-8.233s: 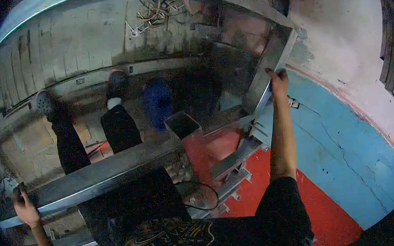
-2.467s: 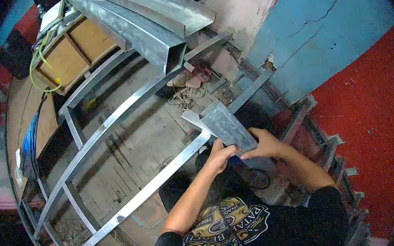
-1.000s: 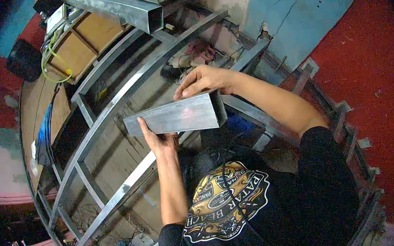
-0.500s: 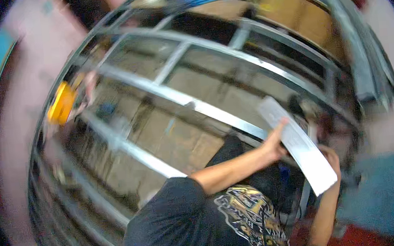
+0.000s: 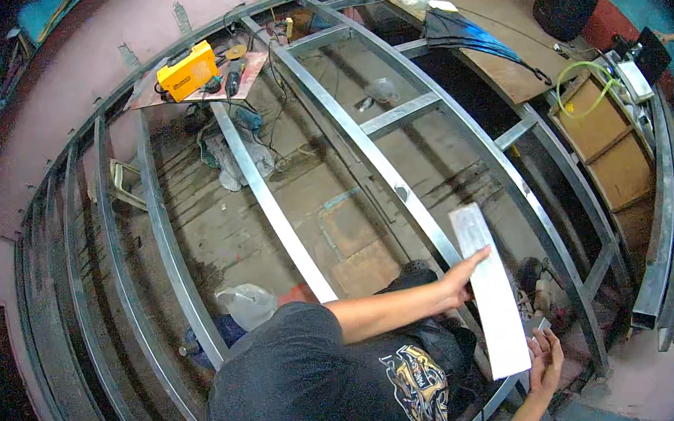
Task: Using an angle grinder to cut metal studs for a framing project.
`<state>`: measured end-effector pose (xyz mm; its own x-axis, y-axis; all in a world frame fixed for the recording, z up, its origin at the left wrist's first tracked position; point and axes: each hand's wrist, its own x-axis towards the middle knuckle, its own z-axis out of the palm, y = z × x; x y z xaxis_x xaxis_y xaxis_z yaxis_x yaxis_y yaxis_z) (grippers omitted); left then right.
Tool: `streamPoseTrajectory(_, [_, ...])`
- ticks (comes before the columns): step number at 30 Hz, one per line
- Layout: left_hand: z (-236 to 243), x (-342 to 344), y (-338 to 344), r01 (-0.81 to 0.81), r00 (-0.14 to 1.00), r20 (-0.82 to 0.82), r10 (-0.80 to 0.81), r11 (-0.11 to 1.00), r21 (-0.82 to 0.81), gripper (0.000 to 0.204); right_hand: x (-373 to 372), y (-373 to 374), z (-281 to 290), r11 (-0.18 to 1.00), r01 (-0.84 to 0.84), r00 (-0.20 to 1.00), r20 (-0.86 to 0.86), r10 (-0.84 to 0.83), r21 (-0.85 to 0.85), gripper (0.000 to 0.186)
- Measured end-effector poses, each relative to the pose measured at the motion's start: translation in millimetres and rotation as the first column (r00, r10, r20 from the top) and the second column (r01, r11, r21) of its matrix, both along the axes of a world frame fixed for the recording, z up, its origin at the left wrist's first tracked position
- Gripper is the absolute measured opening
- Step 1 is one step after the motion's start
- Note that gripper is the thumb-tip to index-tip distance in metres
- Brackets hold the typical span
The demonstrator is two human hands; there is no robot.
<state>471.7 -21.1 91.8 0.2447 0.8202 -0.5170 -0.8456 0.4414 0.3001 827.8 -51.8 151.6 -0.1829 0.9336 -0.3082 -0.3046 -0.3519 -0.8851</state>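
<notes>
My left hand (image 5: 469, 275) is closed on the edge of a short, bright silver metal bar (image 5: 496, 301). One broad flat face of the bar shows; whether it is hollow I cannot tell. Beside the bar's lower end, my right hand (image 5: 545, 359) has its fingers raised and a little apart, close to the edge. A small grey metal end (image 5: 539, 325) shows just above those fingertips. Beneath the bar and both arms runs a frame of silver metal tubes (image 5: 381, 156).
On a board at the far left stands a yellow machine (image 5: 187, 72) with cables. A blue-black umbrella (image 5: 471, 36) lies on a plywood sheet (image 5: 503, 70) at the back right. Long metal tubes (image 5: 664, 258) lean at the right. A clear plastic bag (image 5: 247, 304) lies below the frame.
The view has turned and steadied. The bar stands more upright in the picture. My right hand has moved from around its lower right edge to beside it, fingers looser.
</notes>
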Motion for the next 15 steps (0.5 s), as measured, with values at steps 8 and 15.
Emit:
streamPoseTrajectory(8, [20, -82, 5, -0.332, 0.943, -0.034, 0.331, 0.943, -0.029, 0.080, -49, -30, 5, 0.994, -0.092, 0.987, 0.141, 0.084, 0.052, 0.056])
streamPoseTrajectory(15, [27, -104, 16, -0.467, 0.875, 0.048, 0.482, 0.865, -0.183, 0.055, -108, -15, 16, 0.977, -0.215, 0.975, 0.063, 0.215, -0.010, 0.044])
